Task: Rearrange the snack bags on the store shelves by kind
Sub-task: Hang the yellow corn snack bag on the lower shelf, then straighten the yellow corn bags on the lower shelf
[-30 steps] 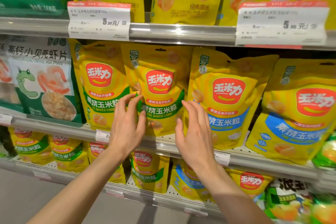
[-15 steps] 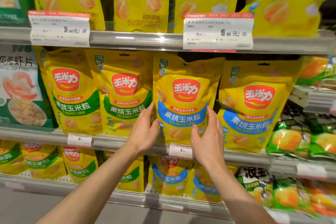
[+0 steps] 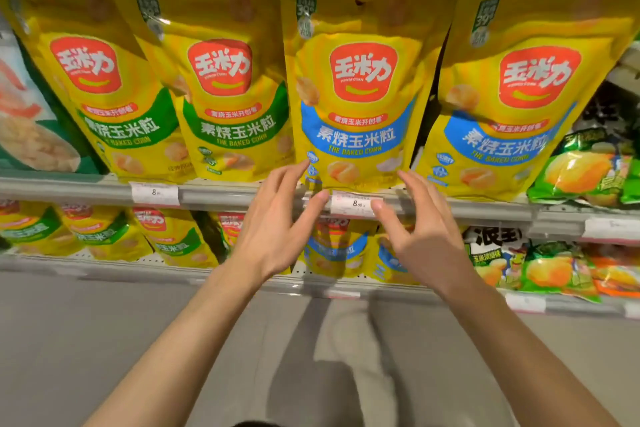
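Left hand (image 3: 277, 232): fingers straight and spread, holding nothing, fingertips at the blue bag's lower left corner.
Right hand (image 3: 420, 236): wide, empty, just below the bag's lower right corner.
Blue bag (image 3: 356, 97): upright at the shelf (image 3: 225, 192) front edge, between a green bag (image 3: 228, 107) and a second blue bag (image 3: 519, 97).
Price tag (image 3: 355, 203): on the shelf edge, between the thumbs.

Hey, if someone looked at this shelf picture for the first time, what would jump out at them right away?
First, the row of big yellow baked corn bags on the middle shelf: two green-banded bags on the left, two blue-banded bags on the right, all with red logos. Next, the two bare hands in front, left hand and right hand, open with fingers spread at the bottom corners of the nearer blue-banded bag, above a price tag on the shelf rail.
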### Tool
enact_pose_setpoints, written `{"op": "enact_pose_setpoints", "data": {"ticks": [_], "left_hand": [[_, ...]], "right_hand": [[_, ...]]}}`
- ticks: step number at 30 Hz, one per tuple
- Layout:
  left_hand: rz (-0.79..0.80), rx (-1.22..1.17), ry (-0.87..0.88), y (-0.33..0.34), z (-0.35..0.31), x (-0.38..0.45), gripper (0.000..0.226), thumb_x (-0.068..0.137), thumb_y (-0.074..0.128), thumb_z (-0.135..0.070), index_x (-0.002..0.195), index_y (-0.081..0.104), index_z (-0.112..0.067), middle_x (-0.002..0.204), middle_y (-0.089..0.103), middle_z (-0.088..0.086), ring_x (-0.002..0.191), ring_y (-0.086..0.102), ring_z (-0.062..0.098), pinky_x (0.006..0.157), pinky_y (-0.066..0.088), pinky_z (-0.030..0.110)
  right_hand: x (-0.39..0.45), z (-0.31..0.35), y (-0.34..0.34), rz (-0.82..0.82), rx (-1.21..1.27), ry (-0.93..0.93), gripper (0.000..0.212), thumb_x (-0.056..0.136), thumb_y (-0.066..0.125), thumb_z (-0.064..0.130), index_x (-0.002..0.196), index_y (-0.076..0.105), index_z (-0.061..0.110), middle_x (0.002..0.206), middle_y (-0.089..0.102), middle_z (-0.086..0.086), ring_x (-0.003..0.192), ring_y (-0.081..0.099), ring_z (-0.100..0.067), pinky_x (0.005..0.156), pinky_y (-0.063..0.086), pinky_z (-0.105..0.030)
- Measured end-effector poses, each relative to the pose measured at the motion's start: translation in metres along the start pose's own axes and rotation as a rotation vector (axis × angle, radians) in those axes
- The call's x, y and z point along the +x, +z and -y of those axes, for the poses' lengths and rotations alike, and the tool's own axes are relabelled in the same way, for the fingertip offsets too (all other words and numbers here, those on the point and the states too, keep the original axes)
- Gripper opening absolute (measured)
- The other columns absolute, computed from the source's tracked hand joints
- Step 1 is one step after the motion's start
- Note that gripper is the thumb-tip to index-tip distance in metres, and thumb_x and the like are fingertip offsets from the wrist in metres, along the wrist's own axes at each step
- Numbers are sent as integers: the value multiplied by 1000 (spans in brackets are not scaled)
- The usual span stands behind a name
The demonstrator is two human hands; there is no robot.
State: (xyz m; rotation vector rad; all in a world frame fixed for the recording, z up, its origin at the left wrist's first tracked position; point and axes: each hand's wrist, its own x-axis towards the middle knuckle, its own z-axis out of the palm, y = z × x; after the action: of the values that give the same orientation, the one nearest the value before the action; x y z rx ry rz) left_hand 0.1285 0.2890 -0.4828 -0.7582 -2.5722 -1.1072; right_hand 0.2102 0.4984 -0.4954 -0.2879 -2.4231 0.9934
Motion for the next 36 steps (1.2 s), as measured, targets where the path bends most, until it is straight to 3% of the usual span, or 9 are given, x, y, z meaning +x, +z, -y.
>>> {"op": "enact_pose_setpoints", "data": {"ticks": [4,8,11,13,16,20,24,31,36], "left_hand": [[75,-66,-97,-13,-25,-23,57,102,51,-57,151,47,-27,141,52,-8,132,49,8,107,34,18],[103,-125,-197,-52,-66,-34,57,101,55,-53,147,53,-19,131,56,-6,124,53,10,106,33,10],[110,-171,-264,-94,-113,-33,51,100,59,-44,144,56,-16,126,56,-8,121,56,12,107,44,29],[123,-193,-306,-130,-149,-27,47,102,61,-43,142,56,-19,126,56,-10,118,57,8,106,45,31],[177,-195,-394,-185,-202,-4,49,101,60,-48,143,55,-25,126,55,-13,113,59,8,105,48,36],[219,-240,-432,-258,-266,31,46,101,60,-43,144,54,-24,132,60,-6,114,62,12,104,50,42],[233,-287,-397,-305,-319,59,55,94,52,-60,138,58,-27,124,63,-8,109,67,9,99,55,45],[204,-322,-374,-296,-376,110,32,97,62,-43,128,58,-38,111,68,-15,93,68,1,84,59,43],[143,-406,-394,-247,-408,150,35,101,65,-25,135,59,-21,112,69,-12,96,69,2,83,59,29]], "right_hand": [[-27,6,-19,111,-40,123,66,93,60,57,144,51,15,144,53,-5,134,47,-19,110,34,-26],[-41,47,-61,157,20,217,54,92,71,39,138,56,16,128,58,3,115,51,6,97,30,-5],[-43,89,-103,200,14,280,52,93,68,44,137,56,20,130,56,13,124,54,-7,108,38,-22],[-37,125,-139,248,20,362,54,93,64,51,139,54,26,140,56,11,131,51,-13,112,41,-36],[-17,183,-193,248,62,439,50,91,67,48,135,58,26,131,58,14,123,55,-10,107,43,-33],[11,258,-261,149,90,483,45,89,72,42,126,64,18,120,66,1,111,63,-18,101,50,-45],[37,305,-319,70,70,507,36,90,75,30,121,66,16,114,67,-2,105,63,-21,97,50,-44],[90,295,-394,-23,92,486,31,93,71,30,120,67,15,113,69,1,102,66,-19,90,54,-40],[140,254,-422,-8,87,513,32,97,65,33,121,66,13,114,69,-4,104,67,-22,83,47,-29]]}}
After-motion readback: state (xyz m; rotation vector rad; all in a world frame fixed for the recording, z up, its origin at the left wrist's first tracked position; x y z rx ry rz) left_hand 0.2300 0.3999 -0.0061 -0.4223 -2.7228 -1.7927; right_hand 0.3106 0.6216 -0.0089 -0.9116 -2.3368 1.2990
